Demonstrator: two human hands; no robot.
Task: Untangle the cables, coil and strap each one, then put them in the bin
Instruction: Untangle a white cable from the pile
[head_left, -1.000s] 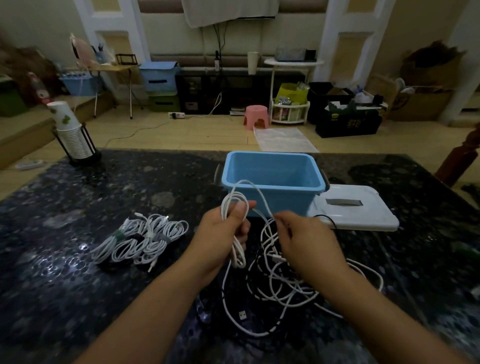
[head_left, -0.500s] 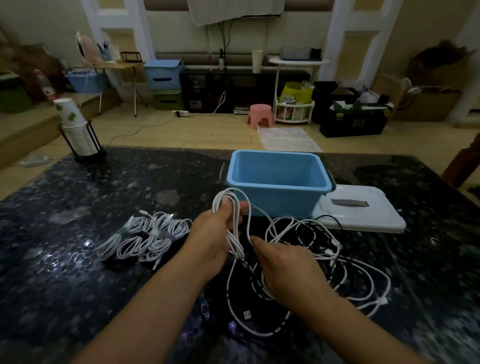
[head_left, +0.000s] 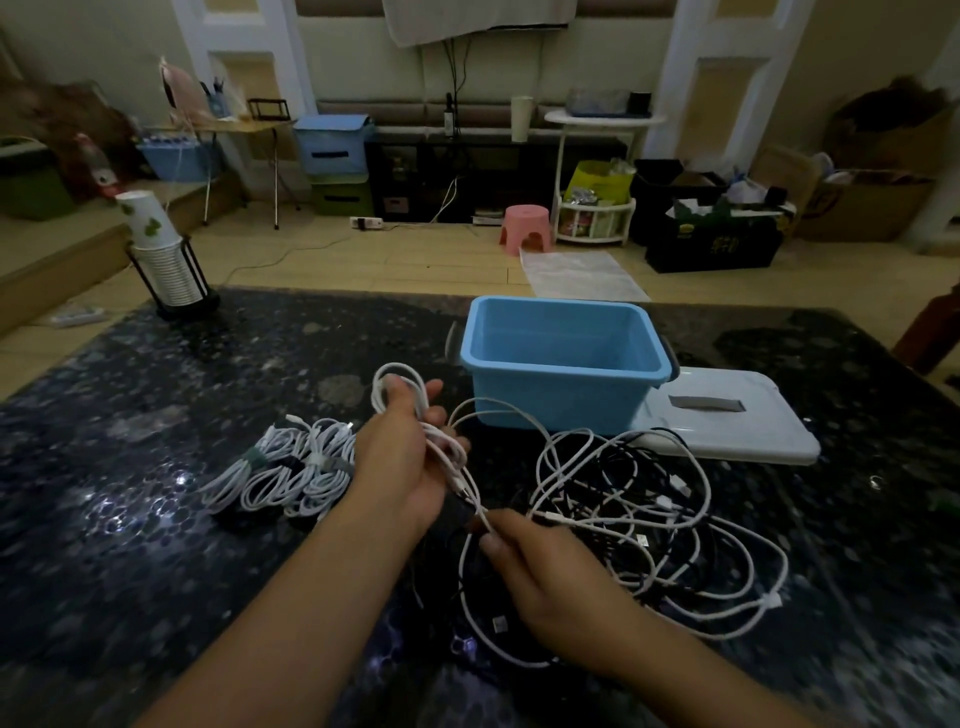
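While the left hand (head_left: 410, 457) grips looped white cord (head_left: 396, 382), the right hand (head_left: 550, 577), lower than before, pinches its slack beside the white-and-black tangle (head_left: 639, 514) on the speckled dark worktop (head_left: 156, 545), near bundled coils (head_left: 283, 470) and the rectangular blue plastic bin (head_left: 563, 392).

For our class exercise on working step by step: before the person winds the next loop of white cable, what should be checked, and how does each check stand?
1. Left hand holds the white coil: ok.
2. Right hand pinches the loose run of that cable: ok.
3. Cable free of the tangled pile: not ok, it runs into the black and white loops.
4. Blue bin open and ready, its lid set aside: ok.
5. Finished bundles strapped and out of the way on the left: ok.
6. A strap ready for this coil: cannot tell.
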